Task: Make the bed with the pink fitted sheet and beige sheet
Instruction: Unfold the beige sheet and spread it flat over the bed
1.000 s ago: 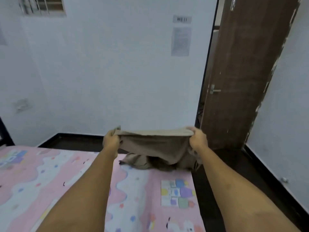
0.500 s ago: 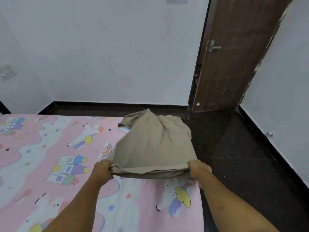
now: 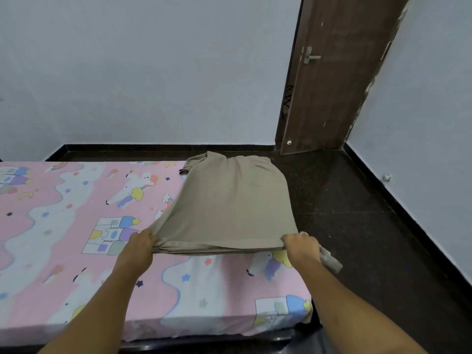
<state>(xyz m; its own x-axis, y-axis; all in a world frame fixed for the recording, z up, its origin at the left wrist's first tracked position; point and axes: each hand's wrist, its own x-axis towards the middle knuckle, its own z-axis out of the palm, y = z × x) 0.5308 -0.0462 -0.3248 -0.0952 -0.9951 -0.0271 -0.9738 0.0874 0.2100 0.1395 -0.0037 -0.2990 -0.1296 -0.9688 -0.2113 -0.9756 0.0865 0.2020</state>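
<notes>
The pink fitted sheet [image 3: 76, 251], printed with unicorns and castles, covers the mattress in front of me. A folded beige sheet [image 3: 229, 205] lies stretched over the bed's right end, its far part bunched at the far edge. My left hand [image 3: 140, 245] grips the near left corner of the beige sheet. My right hand [image 3: 301, 245] grips the near right corner, and a loose bit of beige cloth hangs past that hand over the bed's right side.
Dark tiled floor [image 3: 370, 226] runs along the right and far sides of the bed. A brown wooden door [image 3: 332, 72] stands ajar at the far right corner. Pale walls close in behind and to the right.
Both hands have pulled the beige sheet from a raised position at the far end down and toward me, spreading it flatter over the pink sheet. The view has tilted downward.
</notes>
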